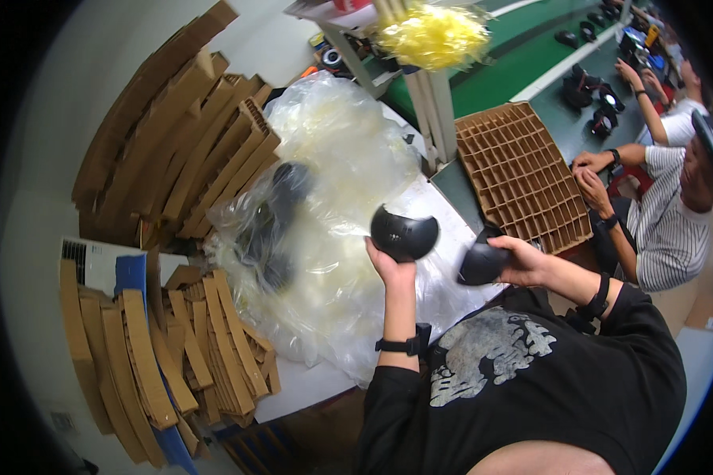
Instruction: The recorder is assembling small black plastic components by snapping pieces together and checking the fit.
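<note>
My left hand (391,265) is closed on a glossy black curved shell (405,235), rounded like a cup with a scooped upper edge. A second black curved shell (482,263), a little blurred, is gripped in my right hand (523,261). The two shells are apart, held above the white table (463,297). Just left of my left hand spreads a big clear plastic bag (333,293). Dark rounded pieces (273,237) show through its film, too hazy to name.
Cardboard divider strips (174,150) are stacked at the left, with more (206,348) below. A cardboard grid tray (523,170) lies right of a white post (433,103). Yellow film (436,36) hangs there. Co-workers (677,206) sit right, along a green bench with black parts (582,87).
</note>
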A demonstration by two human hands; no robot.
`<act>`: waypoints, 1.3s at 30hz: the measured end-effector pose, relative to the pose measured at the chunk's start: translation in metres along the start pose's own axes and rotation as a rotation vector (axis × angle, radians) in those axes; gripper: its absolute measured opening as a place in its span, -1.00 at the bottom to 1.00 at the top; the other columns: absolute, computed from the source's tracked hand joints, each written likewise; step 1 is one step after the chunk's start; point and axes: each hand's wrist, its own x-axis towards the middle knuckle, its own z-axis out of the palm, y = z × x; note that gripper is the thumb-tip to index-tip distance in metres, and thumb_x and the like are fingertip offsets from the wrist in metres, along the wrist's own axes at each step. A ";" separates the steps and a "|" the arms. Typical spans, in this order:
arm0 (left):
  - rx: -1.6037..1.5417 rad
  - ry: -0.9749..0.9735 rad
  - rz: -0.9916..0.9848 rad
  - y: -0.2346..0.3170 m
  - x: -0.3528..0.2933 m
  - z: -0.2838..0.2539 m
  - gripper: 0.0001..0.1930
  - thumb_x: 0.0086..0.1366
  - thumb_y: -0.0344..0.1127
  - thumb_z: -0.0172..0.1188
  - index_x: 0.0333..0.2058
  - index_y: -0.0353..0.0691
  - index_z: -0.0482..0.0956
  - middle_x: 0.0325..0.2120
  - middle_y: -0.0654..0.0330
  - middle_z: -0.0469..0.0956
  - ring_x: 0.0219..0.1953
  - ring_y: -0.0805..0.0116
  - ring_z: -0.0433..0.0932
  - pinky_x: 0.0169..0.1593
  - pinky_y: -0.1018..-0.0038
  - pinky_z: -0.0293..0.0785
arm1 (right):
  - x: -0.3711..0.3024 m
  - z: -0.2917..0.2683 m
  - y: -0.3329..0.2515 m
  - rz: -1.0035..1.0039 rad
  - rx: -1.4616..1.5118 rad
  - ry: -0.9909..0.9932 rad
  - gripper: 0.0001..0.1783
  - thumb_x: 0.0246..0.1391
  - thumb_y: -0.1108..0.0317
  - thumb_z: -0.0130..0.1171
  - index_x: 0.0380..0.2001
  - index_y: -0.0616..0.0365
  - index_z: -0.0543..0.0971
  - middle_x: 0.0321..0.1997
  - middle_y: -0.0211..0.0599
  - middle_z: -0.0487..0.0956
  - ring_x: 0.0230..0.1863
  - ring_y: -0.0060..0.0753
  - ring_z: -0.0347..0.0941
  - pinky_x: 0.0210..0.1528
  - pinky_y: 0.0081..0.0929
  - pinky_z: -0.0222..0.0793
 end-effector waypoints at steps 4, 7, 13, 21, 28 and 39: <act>0.010 0.032 -0.054 -0.020 0.041 -0.002 -0.40 0.35 0.11 -0.48 0.00 -0.15 0.42 -0.02 0.11 0.46 0.05 0.05 0.41 0.16 -0.07 0.24 | -0.052 0.004 0.002 -0.112 -0.077 -0.021 -0.47 0.09 0.31 0.09 0.14 0.17 0.29 -0.01 -0.19 0.50 -0.01 -0.36 0.47 0.13 -0.31 0.33; 0.126 -0.129 -0.248 -0.087 0.048 0.023 -0.40 0.36 0.11 -0.48 0.05 -0.14 0.39 0.03 0.11 0.43 0.09 0.03 0.37 0.20 -0.05 0.17 | -0.062 -0.020 -0.007 -0.263 0.113 0.098 -0.53 0.15 0.18 0.02 0.08 0.18 0.35 0.02 -0.15 0.49 0.02 -0.28 0.45 0.16 -0.23 0.30; 0.343 -0.329 -0.825 -0.242 0.029 0.045 -0.37 0.36 0.20 -0.34 -0.02 -0.26 0.41 -0.09 0.04 0.50 -0.08 0.14 0.51 0.02 0.17 0.44 | -0.074 -0.063 -0.005 -0.439 0.407 0.133 -0.53 0.20 0.07 -0.17 0.04 0.12 0.38 0.10 -0.11 0.41 0.12 -0.13 0.36 0.18 -0.04 0.25; 1.878 -0.109 0.441 -0.246 0.065 0.007 -0.50 0.34 0.06 -0.15 -0.17 -0.33 0.44 -0.24 -0.11 0.47 -0.04 0.01 0.37 0.10 0.24 0.24 | -0.059 -0.055 -0.020 -0.397 0.363 0.087 -0.50 0.20 0.03 -0.17 0.07 0.12 0.37 0.11 -0.13 0.41 0.10 -0.13 0.36 0.14 -0.04 0.27; 0.636 -0.825 -0.302 -0.081 -0.022 0.112 -0.48 0.39 0.05 -0.21 -0.02 -0.34 0.37 -0.25 0.14 0.48 -0.25 0.44 0.50 -0.14 0.55 0.44 | -0.039 -0.040 -0.046 -0.330 0.222 0.036 -0.50 0.17 0.03 -0.06 0.08 0.09 0.36 0.13 -0.15 0.40 0.12 -0.09 0.34 0.15 0.03 0.23; 1.418 -0.850 0.688 -0.013 -0.060 0.134 -0.92 0.00 -0.54 0.30 -0.47 -0.32 0.60 -0.51 0.16 0.54 -0.45 0.40 0.53 -0.36 0.55 0.43 | 0.035 0.014 -0.141 -0.469 0.029 0.223 -0.64 0.05 0.20 0.11 -0.18 0.23 0.44 -0.22 -0.19 0.57 -0.23 -0.30 0.54 -0.08 -0.33 0.49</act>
